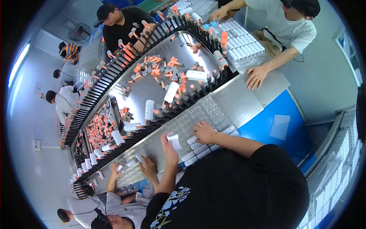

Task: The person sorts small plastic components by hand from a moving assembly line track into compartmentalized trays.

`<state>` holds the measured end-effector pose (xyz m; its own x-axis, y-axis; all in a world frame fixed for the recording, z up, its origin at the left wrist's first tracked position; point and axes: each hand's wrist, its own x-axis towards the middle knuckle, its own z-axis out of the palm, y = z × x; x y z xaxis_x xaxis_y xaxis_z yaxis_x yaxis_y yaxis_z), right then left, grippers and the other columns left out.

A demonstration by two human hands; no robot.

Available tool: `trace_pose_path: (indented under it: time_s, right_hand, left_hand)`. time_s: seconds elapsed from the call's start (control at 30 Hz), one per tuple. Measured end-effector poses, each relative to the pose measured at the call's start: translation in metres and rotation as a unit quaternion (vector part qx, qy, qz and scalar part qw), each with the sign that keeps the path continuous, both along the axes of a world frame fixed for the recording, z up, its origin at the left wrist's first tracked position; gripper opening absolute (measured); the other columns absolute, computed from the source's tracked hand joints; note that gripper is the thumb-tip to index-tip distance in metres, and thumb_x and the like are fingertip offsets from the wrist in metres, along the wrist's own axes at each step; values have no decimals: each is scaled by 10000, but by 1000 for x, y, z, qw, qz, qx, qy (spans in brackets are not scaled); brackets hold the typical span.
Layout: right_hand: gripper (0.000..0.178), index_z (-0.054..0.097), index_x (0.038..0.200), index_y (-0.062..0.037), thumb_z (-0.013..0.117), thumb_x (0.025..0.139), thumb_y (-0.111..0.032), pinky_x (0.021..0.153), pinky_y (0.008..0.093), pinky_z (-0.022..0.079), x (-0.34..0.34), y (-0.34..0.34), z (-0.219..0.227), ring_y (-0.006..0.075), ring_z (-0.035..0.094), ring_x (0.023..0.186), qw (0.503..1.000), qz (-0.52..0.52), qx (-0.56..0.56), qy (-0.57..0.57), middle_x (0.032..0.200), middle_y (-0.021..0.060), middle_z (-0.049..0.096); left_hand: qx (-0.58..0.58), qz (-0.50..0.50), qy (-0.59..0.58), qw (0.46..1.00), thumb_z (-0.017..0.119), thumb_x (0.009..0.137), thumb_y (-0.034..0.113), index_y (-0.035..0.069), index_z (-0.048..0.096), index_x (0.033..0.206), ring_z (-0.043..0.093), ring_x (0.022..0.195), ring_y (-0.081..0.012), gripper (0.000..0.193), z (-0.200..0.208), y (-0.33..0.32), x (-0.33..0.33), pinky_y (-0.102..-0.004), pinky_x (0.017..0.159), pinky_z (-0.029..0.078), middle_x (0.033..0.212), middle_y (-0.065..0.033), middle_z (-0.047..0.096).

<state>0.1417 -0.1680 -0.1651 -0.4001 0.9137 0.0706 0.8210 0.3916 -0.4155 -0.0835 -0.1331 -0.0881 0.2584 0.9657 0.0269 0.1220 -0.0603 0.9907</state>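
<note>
My left hand (170, 155) is raised over the near edge of the bench, closed around a white tube-like housing (174, 141), which is slightly blurred. To its right my right hand (205, 133) rests on a clear plastic tray (207, 110), fingers bent and somewhat apart. No part shows in its grasp, though its palm side is hidden. Beside its thumb lies a white housing (191, 140). More white housings (202, 153) lie in rows on the tray's near side, partly covered by my right forearm.
A conveyor with upright black holders (167, 114) loops past the bench, carrying white housings and orange-grey parts. Loose orange parts (154, 68) lie on the metal surface inside it. A co-worker's hands (148, 168) work at left; another person's hand (257, 77) rests at right by stacked white tubes (242, 42).
</note>
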Motion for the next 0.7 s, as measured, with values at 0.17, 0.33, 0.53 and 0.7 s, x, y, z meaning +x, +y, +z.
trace_pose_path:
  time_s: [0.17,0.33,0.53,0.7]
  right_hand:
    - [343,685,1002,-61,723,796,-334,904,443,444,5,0,16,312,582,1046,998,17,50,24,1024,111,637]
    - [301,544,1138,-66,602,887,-221,779,539,499,30,-26,54,431,650,883,905,-229,-110,342,929,234,653]
    - [369,641,1094,-69,567,998,-418,586,293,522,120,-16,89,131,594,688,632,-398,-103,657,828,13,601]
    - [334,624,1083,-58,601,977,-374,747,352,568,142,49,134,145,663,862,607,-435,-43,664,985,66,672]
  left_hand:
    - [313,-257,181,896,590,706,38,37,601,1143,604,1076,-304,437,135,80,116,-402,954,477,1126,-144,634]
    - [526,-425,290,677,628,677,49,75,604,1090,489,1326,-333,415,162,158,197,-473,1054,441,1322,-86,600]
    - [535,-482,367,589,652,718,120,92,582,1203,465,1346,-335,491,142,184,201,-533,1176,290,1269,-131,607]
    - [410,-431,505,625,652,793,215,64,537,1263,641,1085,-331,506,159,161,175,-481,943,504,1069,-154,667]
